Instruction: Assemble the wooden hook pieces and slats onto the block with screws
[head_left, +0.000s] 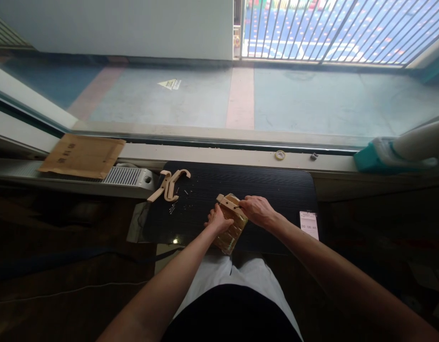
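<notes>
My left hand (217,221) grips a short pale wooden piece (228,204) with dark holes, near its left end. The wooden piece lies across a brown, clear-wrapped package (232,235) on the black table (269,183). My right hand (258,210) is closed at the right end of the wood. A thin dark tool (238,207) shows at its fingertips against the piece; most of it is hidden in the hand. To the left lie curved wooden parts (170,185), with several small screws (172,207) near them.
A phone showing a timer (308,225) lies at the table's right edge. A tape roll (280,155) and a small dark object (314,156) sit on the windowsill. Left, a cardboard envelope (83,155) rests on a radiator (127,176). A teal bin (374,156) stands right.
</notes>
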### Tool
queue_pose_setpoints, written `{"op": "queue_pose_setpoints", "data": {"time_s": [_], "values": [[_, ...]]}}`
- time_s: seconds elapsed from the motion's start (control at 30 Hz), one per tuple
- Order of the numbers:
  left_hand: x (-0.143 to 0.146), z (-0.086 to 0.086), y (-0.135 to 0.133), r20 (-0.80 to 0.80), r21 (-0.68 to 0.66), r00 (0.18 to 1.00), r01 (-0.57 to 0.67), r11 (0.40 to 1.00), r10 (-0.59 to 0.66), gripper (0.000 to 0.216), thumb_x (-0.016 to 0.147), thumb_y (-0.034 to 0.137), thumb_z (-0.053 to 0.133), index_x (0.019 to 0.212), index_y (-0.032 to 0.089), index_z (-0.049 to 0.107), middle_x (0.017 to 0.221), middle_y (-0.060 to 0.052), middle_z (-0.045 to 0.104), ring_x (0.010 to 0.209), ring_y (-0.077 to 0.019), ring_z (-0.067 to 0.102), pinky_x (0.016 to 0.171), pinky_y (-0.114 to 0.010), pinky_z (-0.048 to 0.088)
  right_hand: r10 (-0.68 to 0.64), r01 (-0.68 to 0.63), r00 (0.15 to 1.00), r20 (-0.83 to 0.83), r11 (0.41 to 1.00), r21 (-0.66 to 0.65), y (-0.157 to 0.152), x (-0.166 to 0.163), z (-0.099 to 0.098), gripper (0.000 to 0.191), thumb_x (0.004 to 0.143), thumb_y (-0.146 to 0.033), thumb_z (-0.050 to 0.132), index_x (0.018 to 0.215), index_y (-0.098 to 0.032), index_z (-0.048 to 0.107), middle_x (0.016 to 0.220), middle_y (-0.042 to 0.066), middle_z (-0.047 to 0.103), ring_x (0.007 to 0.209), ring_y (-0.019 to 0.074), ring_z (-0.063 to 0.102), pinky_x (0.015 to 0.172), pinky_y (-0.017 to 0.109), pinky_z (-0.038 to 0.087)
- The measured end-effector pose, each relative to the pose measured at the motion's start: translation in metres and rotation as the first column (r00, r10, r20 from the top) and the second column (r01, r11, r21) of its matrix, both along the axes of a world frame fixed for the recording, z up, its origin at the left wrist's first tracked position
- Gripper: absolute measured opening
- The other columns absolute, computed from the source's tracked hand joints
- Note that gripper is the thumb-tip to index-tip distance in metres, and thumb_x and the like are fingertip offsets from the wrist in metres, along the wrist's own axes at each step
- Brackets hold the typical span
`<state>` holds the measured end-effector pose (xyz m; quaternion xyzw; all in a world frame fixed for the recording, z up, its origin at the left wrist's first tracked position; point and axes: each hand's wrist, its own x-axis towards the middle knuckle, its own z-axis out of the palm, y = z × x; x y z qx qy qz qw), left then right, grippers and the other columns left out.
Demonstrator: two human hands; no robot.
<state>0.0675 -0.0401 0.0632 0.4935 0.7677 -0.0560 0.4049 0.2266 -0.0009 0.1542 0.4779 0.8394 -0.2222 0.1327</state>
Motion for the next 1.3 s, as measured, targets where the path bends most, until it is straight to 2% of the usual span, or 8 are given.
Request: {"op": "queue_pose_setpoints", "data": {"time_s": [0.17, 0.47, 0.63, 0.77, 0.93, 1.0, 1.13, 1.3], "values": [[0.0, -0.002, 0.0, 0.0, -0.008, 1.0, -0.014, 1.0, 0.014, 0.09, 0.059, 0.042, 0.064, 0.134, 0.019, 0.022, 0.131, -0.02, 0.041, 0.122, -0.0367, 0.038, 0.092, -0.051, 0.034, 0.039, -0.038, 0.998, 0.042, 0.999, -0.022, 0.004, -0.004, 0.004, 0.03, 0.091, -0.023, 0.038, 0.097, -0.02, 0.066, 0.092, 0.008, 0.066, 0.088, 0.016, 0.061, 0.075, 0.023, 0.043], [0.002, 0.0, 0.0, -0.011, -0.007, 1.0, 0.018, 1.0, -0.018, 0.088, 0.061, 0.043, 0.063, 0.134, 0.017, 0.022, 0.13, -0.021, 0.041, 0.12, -0.0376, 0.04, 0.089, -0.051, 0.036, 0.318, -0.317, 0.944, 0.09, 0.948, -0.027, 0.021, -0.024, 0.02, 0.025, 0.087, -0.014, 0.045, 0.089, -0.015, 0.07, 0.092, 0.011, 0.068, 0.087, 0.0205, 0.063, 0.07, 0.025, 0.046], [0.002, 0.002, 0.001, 0.004, -0.014, 1.0, 0.03, 0.999, -0.03, 0.089, 0.062, 0.042, 0.063, 0.136, 0.017, 0.02, 0.131, -0.021, 0.04, 0.121, -0.0371, 0.038, 0.09, -0.051, 0.035, 0.371, -0.368, 0.924, 0.093, 0.929, -0.046, 0.029, -0.039, 0.023, 0.028, 0.088, -0.014, 0.042, 0.091, -0.013, 0.069, 0.093, 0.013, 0.069, 0.087, 0.0211, 0.064, 0.071, 0.026, 0.046], [0.001, 0.001, 0.0, 0.0, -0.013, 0.999, 0.045, 0.999, -0.045, 0.088, 0.063, 0.042, 0.062, 0.136, 0.016, 0.021, 0.13, -0.021, 0.041, 0.119, -0.0378, 0.04, 0.089, -0.053, 0.036, 0.294, -0.286, 0.95, 0.101, 0.954, -0.086, 0.029, -0.051, 0.022, 0.026, 0.087, -0.018, 0.044, 0.091, -0.013, 0.069, 0.092, 0.014, 0.07, 0.086, 0.0215, 0.065, 0.07, 0.026, 0.046], [0.001, -0.001, 0.0, 0.01, -0.002, 0.999, 0.031, 1.0, -0.031, 0.094, 0.061, 0.043, 0.063, 0.138, 0.014, 0.018, 0.133, -0.023, 0.038, 0.12, -0.0401, 0.037, 0.088, -0.055, 0.035, -0.048, 0.055, 0.989, 0.137, 0.997, -0.052, 0.026, -0.055, 0.01, 0.027, 0.084, -0.03, 0.047, 0.088, -0.014, 0.069, 0.089, 0.015, 0.07, 0.084, 0.0221, 0.066, 0.066, 0.026, 0.047], [0.001, 0.0, 0.0, 0.012, -0.011, 1.0, 0.027, 1.0, -0.027, 0.094, 0.062, 0.043, 0.063, 0.138, 0.013, 0.017, 0.134, -0.023, 0.037, 0.121, -0.0402, 0.036, 0.088, -0.055, 0.035, -0.094, 0.104, 0.983, 0.159, 0.993, -0.051, 0.026, -0.055, 0.006, 0.026, 0.082, -0.032, 0.049, 0.087, -0.015, 0.069, 0.088, 0.015, 0.07, 0.083, 0.0224, 0.066, 0.065, 0.026, 0.048], [0.002, 0.001, 0.0, -0.012, -0.026, 0.999, 0.032, 0.999, -0.033, 0.092, 0.062, 0.041, 0.063, 0.138, 0.016, 0.017, 0.133, -0.021, 0.038, 0.121, -0.0371, 0.038, 0.089, -0.052, 0.036, 0.088, -0.072, 0.978, 0.187, 0.993, -0.092, 0.025, -0.062, 0.014, 0.022, 0.08, -0.028, 0.053, 0.088, -0.016, 0.069, 0.09, 0.013, 0.07, 0.085, 0.0222, 0.065, 0.065, 0.026, 0.048], [0.003, 0.001, 0.0, -0.029, -0.024, 0.999, 0.035, 0.999, -0.035, 0.088, 0.063, 0.042, 0.064, 0.135, 0.018, 0.021, 0.13, -0.019, 0.042, 0.119, -0.0343, 0.04, 0.09, -0.051, 0.037, 0.345, -0.332, 0.918, 0.197, 0.938, -0.098, 0.028, -0.071, 0.028, 0.017, 0.075, -0.019, 0.06, 0.088, -0.011, 0.069, 0.092, 0.015, 0.069, 0.088, 0.0232, 0.064, 0.068, 0.026, 0.047]]}}
